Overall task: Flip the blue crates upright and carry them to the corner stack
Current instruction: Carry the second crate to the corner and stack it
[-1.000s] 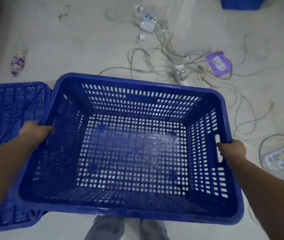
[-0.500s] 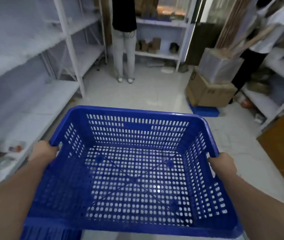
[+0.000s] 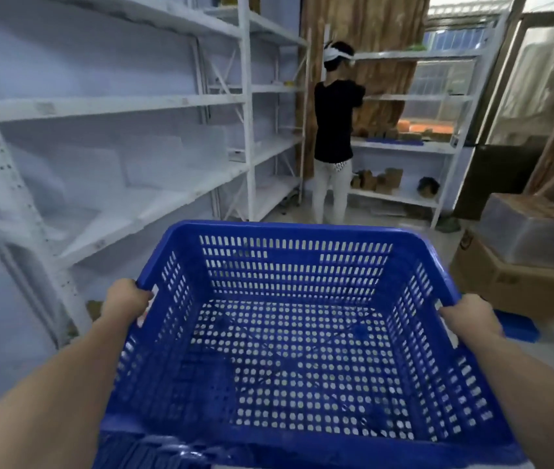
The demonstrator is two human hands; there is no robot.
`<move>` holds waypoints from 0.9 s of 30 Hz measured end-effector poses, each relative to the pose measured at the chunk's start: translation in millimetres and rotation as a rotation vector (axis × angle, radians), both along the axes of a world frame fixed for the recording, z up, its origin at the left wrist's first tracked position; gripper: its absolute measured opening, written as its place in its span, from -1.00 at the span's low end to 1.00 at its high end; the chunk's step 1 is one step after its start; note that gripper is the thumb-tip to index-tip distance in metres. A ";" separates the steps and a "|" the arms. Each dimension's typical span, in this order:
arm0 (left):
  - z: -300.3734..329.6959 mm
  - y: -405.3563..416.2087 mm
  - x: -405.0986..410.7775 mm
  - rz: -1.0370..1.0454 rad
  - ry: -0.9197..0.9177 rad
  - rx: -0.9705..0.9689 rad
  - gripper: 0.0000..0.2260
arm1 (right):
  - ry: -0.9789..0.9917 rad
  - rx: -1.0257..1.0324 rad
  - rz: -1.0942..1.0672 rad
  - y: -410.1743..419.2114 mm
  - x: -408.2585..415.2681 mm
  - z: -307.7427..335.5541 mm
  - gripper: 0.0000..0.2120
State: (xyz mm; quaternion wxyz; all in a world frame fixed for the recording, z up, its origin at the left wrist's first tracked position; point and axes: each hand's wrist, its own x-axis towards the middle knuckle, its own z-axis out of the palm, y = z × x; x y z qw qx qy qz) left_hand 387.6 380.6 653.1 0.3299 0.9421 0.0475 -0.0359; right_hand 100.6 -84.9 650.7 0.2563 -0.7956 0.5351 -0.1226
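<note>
The head view shows one blue crate (image 3: 296, 340) held up in the air, near the camera, in the middle. It sits upright with its open top facing up, and it has nothing inside. Its walls and floor are full of small holes.

Two hands hold it. The left hand (image 3: 123, 301) grips the crate's left rim, with its fingers curled over the edge. The right hand (image 3: 468, 314) grips the right rim the same way, fingers wrapped around the edge by the handle slot.

On the left stands one long white shelf rack (image 3: 154, 103) with several shelves. Far away, one person in a black shirt (image 3: 334, 130) stands with their back turned, facing a second white rack (image 3: 438, 147) that has small brown boxes (image 3: 378, 181) on it.

On the right, on the floor, sits one cardboard box (image 3: 505, 282). One clear plastic bin (image 3: 529, 231) rests on top of it. A flat blue thing (image 3: 519, 330) lies on the floor just beside the cardboard box.
</note>
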 end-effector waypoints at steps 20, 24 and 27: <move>-28.0 394.2 -203.3 0.691 0.074 -0.024 -0.81 | 0.161 0.004 0.729 301.0 164.7 -25.6 -0.83; -40.0 481.2 -243.0 0.798 0.057 -0.036 -0.84 | 0.128 -0.027 0.811 406.0 189.2 -31.4 -0.82; -42.3 544.8 -269.0 0.875 0.082 -0.037 -0.84 | 0.107 -0.023 0.875 489.3 202.3 -44.4 -0.81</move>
